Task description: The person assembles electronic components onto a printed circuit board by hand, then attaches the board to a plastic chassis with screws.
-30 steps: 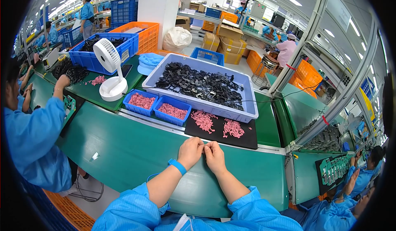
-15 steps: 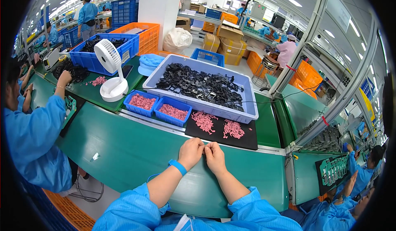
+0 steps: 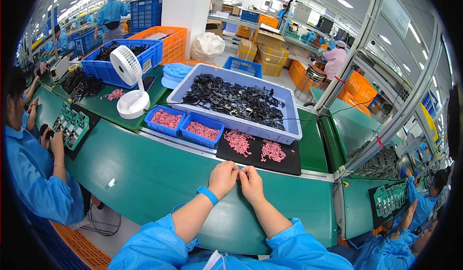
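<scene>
My left hand [image 3: 223, 177] and my right hand [image 3: 251, 183] meet above the green work surface [image 3: 159, 178], fingertips pinched together. Whatever lies between the fingers, if anything, is too small or hidden to make out. A blue band [image 3: 208, 195] circles my left wrist. Just beyond my hands, a black mat [image 3: 284, 168] carries two loose piles of small pink parts [image 3: 273, 151]. To the left of the mat stand two blue trays [image 3: 208, 142] filled with the same pink pieces. Behind them, a large grey-blue bin [image 3: 295, 107] holds many black plastic parts [image 3: 231, 99].
A white desk fan [image 3: 133, 105] stands left of the trays. At far left a co-worker [image 3: 36, 173] sits by a green fixture board [image 3: 71, 128]. A metal post [image 3: 354, 43] rises on the right, with another board [image 3: 389, 200] and people beyond it.
My hands have stayed in place. The co-worker on the left has drawn an arm back from the black parts to the fixture board. A standing person in the background has turned and shifted.
</scene>
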